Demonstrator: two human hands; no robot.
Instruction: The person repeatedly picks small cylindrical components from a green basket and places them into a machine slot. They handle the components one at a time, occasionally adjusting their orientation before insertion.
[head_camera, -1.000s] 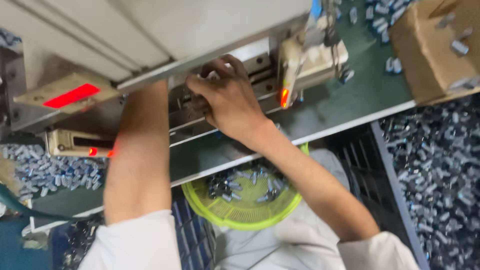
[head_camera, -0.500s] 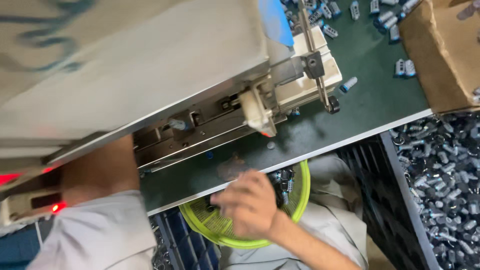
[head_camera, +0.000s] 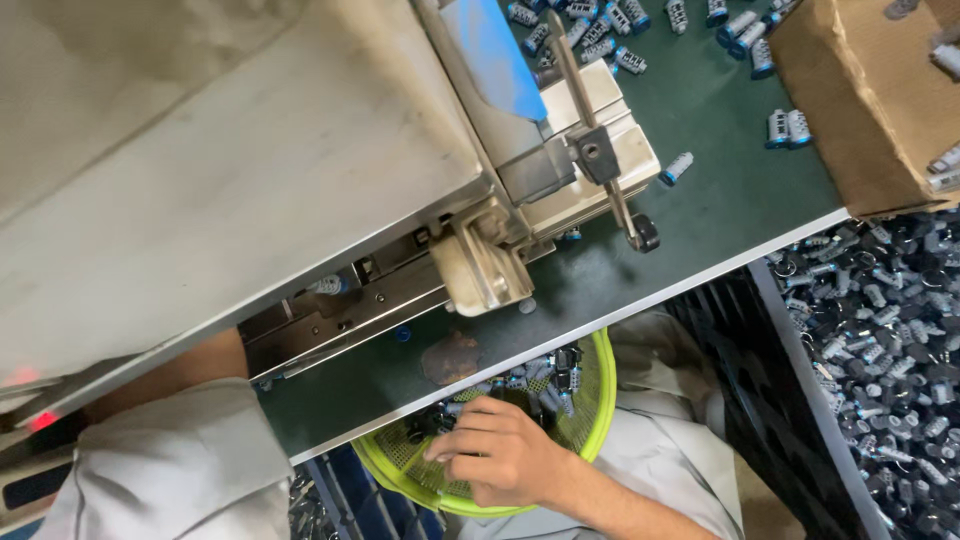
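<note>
**Right hand down in the yellow basket, left arm under the machine**

The right hand (head_camera: 500, 455) had come off the machine, where it was a second earlier, and dropped into the yellow basket (head_camera: 590, 420) on the lap, fingers curled among the small metal parts (head_camera: 545, 385) there; whether they had closed on one could not be told. That shift put the hand at the supply rather than at the machine's track. The left hand was hidden under the machine (head_camera: 250, 170), only the forearm (head_camera: 170, 375) and sleeve showing, as before. The green tabletop (head_camera: 700, 220) held loose parts near a cardboard box (head_camera: 860, 100). To the right, a dark crate (head_camera: 880, 340) brimmed with more parts.
</note>
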